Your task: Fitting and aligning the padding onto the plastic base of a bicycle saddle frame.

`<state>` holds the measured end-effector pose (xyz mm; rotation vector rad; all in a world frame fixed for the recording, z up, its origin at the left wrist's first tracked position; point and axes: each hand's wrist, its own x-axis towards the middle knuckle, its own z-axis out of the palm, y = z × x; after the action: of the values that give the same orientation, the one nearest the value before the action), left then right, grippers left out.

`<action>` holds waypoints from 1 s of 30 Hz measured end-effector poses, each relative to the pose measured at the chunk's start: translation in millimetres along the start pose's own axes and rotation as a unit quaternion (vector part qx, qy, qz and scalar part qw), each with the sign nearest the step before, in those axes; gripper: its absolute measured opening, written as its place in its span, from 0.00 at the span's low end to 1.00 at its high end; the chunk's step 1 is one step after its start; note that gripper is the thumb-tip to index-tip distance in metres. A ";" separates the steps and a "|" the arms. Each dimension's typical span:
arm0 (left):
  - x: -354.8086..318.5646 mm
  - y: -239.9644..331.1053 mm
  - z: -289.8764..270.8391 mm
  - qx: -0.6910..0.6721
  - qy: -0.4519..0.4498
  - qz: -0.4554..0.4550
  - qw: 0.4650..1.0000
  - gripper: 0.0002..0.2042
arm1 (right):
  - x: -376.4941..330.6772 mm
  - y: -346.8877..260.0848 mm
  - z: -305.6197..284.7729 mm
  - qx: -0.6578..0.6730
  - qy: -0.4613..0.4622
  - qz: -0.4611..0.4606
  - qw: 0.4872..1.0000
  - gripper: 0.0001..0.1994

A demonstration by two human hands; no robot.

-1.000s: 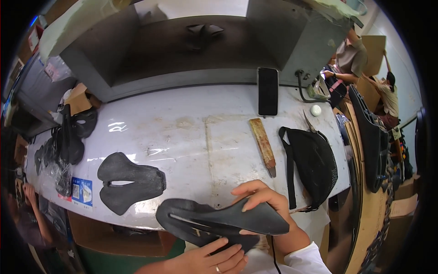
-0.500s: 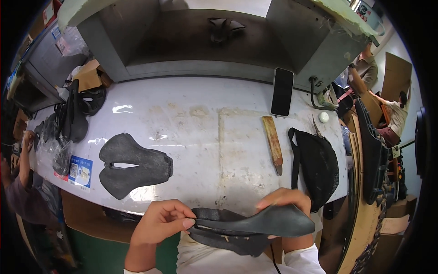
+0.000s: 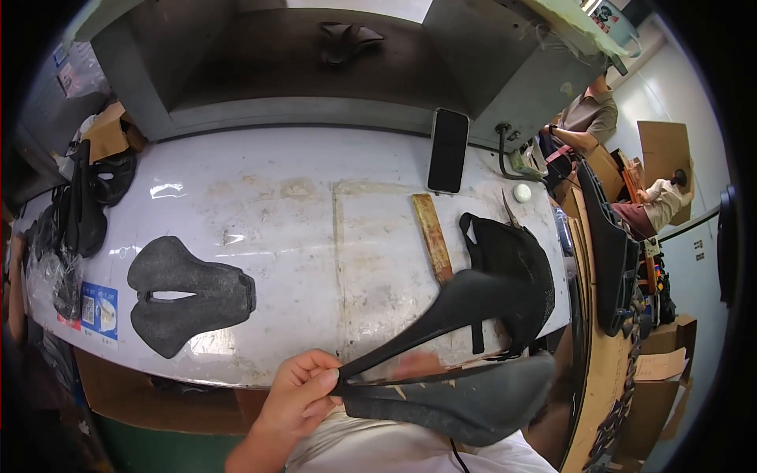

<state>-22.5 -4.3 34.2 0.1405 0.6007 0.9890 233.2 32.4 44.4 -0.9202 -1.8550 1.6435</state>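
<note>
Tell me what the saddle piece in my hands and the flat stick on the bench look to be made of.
The saddle piece: black, matte and thin, probably moulded plastic or carbon shell; its nose is pinched by the left hand. It is motion-blurred, so texture is unclear. The flat stick: tan with worn, stained faces, likely wood.
</note>
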 end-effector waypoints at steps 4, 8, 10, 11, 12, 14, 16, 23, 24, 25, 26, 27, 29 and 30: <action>-6.6 -5.0 1.7 -0.002 -0.023 -0.048 0.999 0.07 | -7.9 -16.9 31.3 0.326 0.134 0.216 0.910 0.15; -9.2 -8.9 9.1 0.049 -0.018 -0.048 0.997 0.07 | 26.6 21.4 30.9 -0.073 0.144 -0.311 0.936 0.16; -6.2 -7.4 8.7 0.051 -0.026 -0.058 0.997 0.07 | 24.0 16.9 27.0 -0.141 0.149 -0.354 0.913 0.16; -4.8 -6.8 8.8 0.056 -0.027 -0.063 0.996 0.07 | 22.4 15.4 24.8 -0.136 0.139 -0.350 0.916 0.16; -5.0 -7.4 10.2 0.054 -0.028 -0.064 0.996 0.07 | 20.6 14.8 23.5 -0.127 0.128 -0.347 0.920 0.16; -6.1 -7.2 13.8 0.061 -0.027 -0.047 0.997 0.07 | 18.3 19.3 21.3 -0.149 0.127 -0.343 0.919 0.16; -6.5 -6.2 22.4 0.068 -0.027 -0.049 0.996 0.07 | 17.1 23.8 25.3 -0.117 0.159 -0.362 0.911 0.15; -10.0 -3.4 27.7 0.196 -0.014 0.005 0.980 0.04 | 29.2 21.1 13.1 -0.072 0.091 -0.366 0.923 0.08; -10.2 -5.3 26.0 0.196 -0.014 0.005 0.981 0.04 | 31.5 13.5 12.4 -0.078 0.092 -0.358 0.926 0.07; -11.1 -8.7 22.0 0.228 -0.012 0.031 0.973 0.03 | 32.7 9.6 12.9 -0.085 0.091 -0.349 0.929 0.07; -12.6 -10.4 19.2 0.261 -0.010 0.058 0.963 0.03 | 31.7 11.4 16.1 -0.084 0.091 -0.349 0.929 0.07; -13.4 -9.6 18.6 0.261 -0.011 0.058 0.964 0.03 | 28.8 15.4 20.3 -0.009 0.092 -0.303 0.949 0.08; -15.6 -7.4 18.4 0.347 -0.016 0.074 0.935 0.03 | 31.0 19.2 4.7 -0.068 -0.036 -0.263 0.962 0.11; -15.5 -6.9 18.6 0.347 -0.017 0.073 0.935 0.03 | 31.7 17.5 4.4 -0.069 -0.035 -0.262 0.962 0.11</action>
<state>-13.7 -17.9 53.4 0.8378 0.8989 0.8767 212.2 54.3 24.2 -0.3680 -2.0552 1.2442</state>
